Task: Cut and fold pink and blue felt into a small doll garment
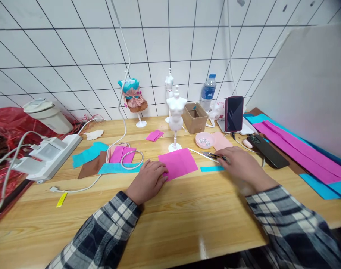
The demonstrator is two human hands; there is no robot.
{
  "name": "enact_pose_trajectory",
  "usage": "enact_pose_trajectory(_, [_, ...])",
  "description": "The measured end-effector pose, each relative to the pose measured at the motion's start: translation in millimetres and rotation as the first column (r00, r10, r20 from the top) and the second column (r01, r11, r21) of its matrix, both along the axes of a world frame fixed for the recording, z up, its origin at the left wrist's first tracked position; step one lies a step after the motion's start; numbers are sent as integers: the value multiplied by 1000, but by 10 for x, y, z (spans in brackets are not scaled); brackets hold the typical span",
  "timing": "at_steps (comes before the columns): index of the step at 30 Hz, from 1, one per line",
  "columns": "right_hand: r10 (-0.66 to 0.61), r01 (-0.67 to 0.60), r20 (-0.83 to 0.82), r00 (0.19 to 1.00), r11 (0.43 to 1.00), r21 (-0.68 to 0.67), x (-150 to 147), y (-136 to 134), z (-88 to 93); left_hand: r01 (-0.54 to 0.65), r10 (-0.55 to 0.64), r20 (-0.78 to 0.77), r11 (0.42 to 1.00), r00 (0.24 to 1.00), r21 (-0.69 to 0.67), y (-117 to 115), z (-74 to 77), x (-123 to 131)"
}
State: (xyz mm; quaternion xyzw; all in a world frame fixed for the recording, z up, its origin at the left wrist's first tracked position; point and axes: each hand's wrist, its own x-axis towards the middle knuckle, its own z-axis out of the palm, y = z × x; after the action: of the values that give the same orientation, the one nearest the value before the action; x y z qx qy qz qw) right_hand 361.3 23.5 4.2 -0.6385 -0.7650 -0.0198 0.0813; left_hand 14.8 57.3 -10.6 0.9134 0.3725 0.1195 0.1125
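Observation:
My left hand point(149, 181) lies on the table with bent fingers, its thumb and fingertips holding the left edge of a square of pink crepe paper point(181, 164). On the other side, my right hand point(240, 164) is closed around the dark handles of small thread snips point(211, 154), their tips pointing left. A thin white strip point(195, 151) lies beside the snips, and a short blue paper strip point(212, 169) is just below. Behind the pink square stands a bare white mini dress form point(176, 112).
A dressed mini form point(134, 99), cardboard box point(195, 117), pink dish of small shiny bits point(204, 141) and water bottle point(209, 89) stand behind. Phones point(268, 151) and long paper strips point(302, 149) lie right. Left are paper scraps point(90, 154), cables and a power strip point(55, 158).

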Motion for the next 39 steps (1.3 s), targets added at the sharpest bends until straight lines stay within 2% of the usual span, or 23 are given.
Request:
enact_pose_trajectory(2, [18, -18, 7, 1000, 998, -52, -248, 192, 92, 24, -24, 18, 1000, 1000, 9, -2, 0, 7])
enact_pose_trajectory(4, [-7, 12, 51, 999, 995, -101, -465, 347, 109, 38, -39, 46, 999, 998, 24, 4, 5, -8])
enact_pose_trajectory(8, [-94, 104, 105, 990, 990, -92, -740, 453, -14, -73, 62, 126, 994, 990, 86, 93, 70, -217])
enact_pose_trajectory(10, [-112, 121, 106, 988, 989, -84, -792, 436, -88, -165, 150, 134, 980, 980, 113, 174, 135, -419])
enact_pose_trajectory(13, [-126, 134, 100, 987, 988, -74, -780, 415, -167, -279, 277, 34, 954, 960, 112, 290, 218, -735])
enact_pose_trajectory(15, [-132, 137, 75, 988, 989, -62, -724, 415, -192, -312, 316, -61, 948, 947, 63, 338, 225, -893])
enact_pose_trajectory(17, [-156, 153, -49, 987, 987, -56, -645, 413, -180, -352, 349, -157, 936, 924, 6, 360, 195, -993])
enact_pose_trajectory(18, [-175, 165, -171, 970, 984, -71, -602, 407, -151, -377, 369, -191, 926, 910, -10, 365, 172, -1026])
enact_pose_trajectory(19, [-196, 171, -328, 924, 980, -103, -561, 400, -103, -402, 389, -214, 916, 896, -17, 369, 150, -1049])
enact_pose_trajectory(20, [-215, 162, -500, 839, 976, -148, -524, 396, -35, -419, 405, -226, 908, 886, -17, 373, 131, -1065])
enact_pose_trajectory(22, [-228, 73, -789, 571, 971, -228, -462, 428, 153, -422, 408, -231, 906, 884, -16, 382, 107, -1077])
enact_pose_trajectory(23, [-208, 30, -871, 444, 976, -217, -437, 476, 261, -411, 396, -227, 912, 890, -17, 387, 104, -1074])
enact_pose_trajectory(24, [-170, 23, -916, 364, 984, -174, -416, 553, 367, -396, 383, -217, 918, 898, -20, 390, 104, -1066])
enact_pose_trajectory(26, [-37, 99, -953, 299, 995, -8, -377, 792, 543, -366, 354, -183, 930, 917, -39, 386, 113, -1037])
enact_pose_trajectory(27, [30, 156, -951, 307, 984, 82, -359, 944, 600, -350, 337, -165, 935, 927, -57, 378, 119, -1018])
enact_pose_trajectory(28, [58, 219, -935, 351, 965, 142, -343, 1104, 633, -335, 322, -151, 939, 935, -76, 368, 126, -996])
enact_pose_trajectory(29, [35, 273, -903, 428, 948, 166, -328, 1261, 642, -324, 309, -144, 941, 940, -96, 356, 133, -973])
enact_pose_trajectory(31, [-117, 367, -762, 637, 915, 167, -308, 1531, 605, -322, 306, -139, 940, 942, -113, 331, 146, -923])
enact_pose_trajectory(34, [-284, 389, -470, 836, 910, 143, -304, 1753, 495, -342, 331, -108, 934, 937, -105, 306, 159, -845])
enact_pose_trajectory(36, [-326, 382, -315, 891, 914, 136, -307, 1797, 451, -319, 308, -101, 941, 946, -111, 295, 150, -797])
enact_pose_trajectory(39, [-331, 363, -217, 919, 922, 132, -298, 1791, 463, -272, 260, -119, 958, 958, -94, 286, 116, -738])
